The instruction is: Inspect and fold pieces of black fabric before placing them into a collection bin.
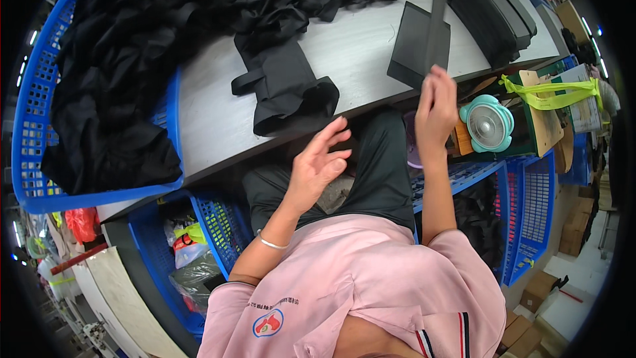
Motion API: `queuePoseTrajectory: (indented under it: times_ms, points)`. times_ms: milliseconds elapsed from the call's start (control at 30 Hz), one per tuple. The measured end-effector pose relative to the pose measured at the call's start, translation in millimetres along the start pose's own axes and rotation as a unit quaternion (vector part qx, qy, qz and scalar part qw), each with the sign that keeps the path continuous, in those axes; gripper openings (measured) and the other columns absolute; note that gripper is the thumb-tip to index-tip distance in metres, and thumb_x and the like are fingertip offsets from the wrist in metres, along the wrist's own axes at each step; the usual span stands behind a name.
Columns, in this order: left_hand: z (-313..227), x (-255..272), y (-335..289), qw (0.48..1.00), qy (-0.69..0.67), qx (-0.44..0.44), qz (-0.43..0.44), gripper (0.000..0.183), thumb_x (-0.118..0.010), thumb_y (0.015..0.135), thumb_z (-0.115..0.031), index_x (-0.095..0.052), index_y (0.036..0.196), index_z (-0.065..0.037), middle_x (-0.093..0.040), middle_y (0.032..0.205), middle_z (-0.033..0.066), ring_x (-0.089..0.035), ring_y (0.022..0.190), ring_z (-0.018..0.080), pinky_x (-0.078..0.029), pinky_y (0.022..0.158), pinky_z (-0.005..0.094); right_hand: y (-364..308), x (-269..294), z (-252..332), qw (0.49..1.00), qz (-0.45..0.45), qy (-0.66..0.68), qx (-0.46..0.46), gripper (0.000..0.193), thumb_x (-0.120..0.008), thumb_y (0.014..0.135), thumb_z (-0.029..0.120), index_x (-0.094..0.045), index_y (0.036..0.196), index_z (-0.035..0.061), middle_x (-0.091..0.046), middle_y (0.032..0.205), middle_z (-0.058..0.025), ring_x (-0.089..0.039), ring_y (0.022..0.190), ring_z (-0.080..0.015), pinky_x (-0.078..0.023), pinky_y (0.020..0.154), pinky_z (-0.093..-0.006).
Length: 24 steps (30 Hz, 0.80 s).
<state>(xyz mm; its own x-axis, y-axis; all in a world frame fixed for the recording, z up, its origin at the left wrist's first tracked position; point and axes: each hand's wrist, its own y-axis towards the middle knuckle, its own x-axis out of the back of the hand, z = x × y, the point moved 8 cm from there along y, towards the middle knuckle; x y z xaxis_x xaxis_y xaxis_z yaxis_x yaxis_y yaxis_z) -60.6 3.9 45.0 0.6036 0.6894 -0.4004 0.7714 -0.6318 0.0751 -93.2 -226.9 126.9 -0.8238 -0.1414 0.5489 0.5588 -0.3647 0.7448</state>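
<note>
My right hand (437,111) pinches the near end of a thin black board (438,23), which stands on edge and is slightly blurred. Beneath it, another flat black board (408,46) lies on the light grey table (354,40) and sticks out a little over the front edge. My left hand (320,163) is empty with its fingers apart, just short of the table edge. Closest to it is a black fabric bag (281,69) lying on the table, its strap loop out to the left and its mouth toward me.
A blue basket (99,199) heaped with black fabric (112,93) stands at the left. More black boards (493,16) are stacked at the right. A turquoise fan (487,123) sits beside my right forearm. Blue crates (218,225) flank my lap.
</note>
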Motion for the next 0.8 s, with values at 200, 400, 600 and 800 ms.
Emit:
queuePoseTrajectory:
  times_ms: [200,400,600,800]
  points:
    - [29.7,-7.8,-0.8,0.98,-0.186,0.066,0.019,0.12,-0.078,0.076,-0.062,-0.014,0.158,-0.003,-0.03,0.159,0.0116,-0.033,0.145,0.0266,-0.028,0.118,0.0416,-70.0,30.5,107.5,0.92,0.261,0.28,0.083,0.009,-0.062,0.091,0.0,-0.06,0.1,0.0,-0.057,0.136,-0.0242,-0.057,0.123,-0.0377,-0.041,0.107,-0.0477]
    - [7.1,0.6,-19.6,0.967,-0.249,0.004,0.045,0.111,-0.087,0.07,-0.052,-0.03,0.152,-0.003,-0.04,0.153,0.0159,-0.04,0.141,0.0309,-0.035,0.116,0.0428,-115.4,21.0,120.4,0.749,0.464,0.47,-0.052,0.009,-0.052,0.101,0.009,-0.055,0.099,0.0009,-0.061,0.134,-0.0175,-0.066,0.101,-0.0313,-0.043,0.106,-0.0405]
    - [2.2,19.5,-36.4,0.957,-0.278,0.049,-0.07,0.067,-0.075,0.084,-0.02,-0.045,0.141,-0.002,-0.061,0.131,0.0174,-0.056,0.126,0.0391,-0.043,0.111,0.0507,-111.8,19.2,114.0,0.85,0.383,0.352,-0.079,0.005,-0.062,0.093,0.002,-0.057,0.093,-0.0006,-0.059,0.093,-0.0132,-0.06,0.078,-0.0272,-0.049,0.069,-0.0331]
    - [9.4,31.0,-40.8,0.94,-0.277,0.078,-0.183,0.028,-0.071,0.087,-0.005,-0.064,0.114,0.0,-0.071,0.106,0.0148,-0.068,0.104,0.0324,-0.055,0.097,0.0454,-102.2,30.7,133.1,0.947,0.271,0.171,0.033,0.056,-0.077,0.083,0.019,-0.053,0.129,0.0005,-0.058,0.117,-0.0184,-0.059,0.104,-0.0338,-0.046,0.09,-0.0408]
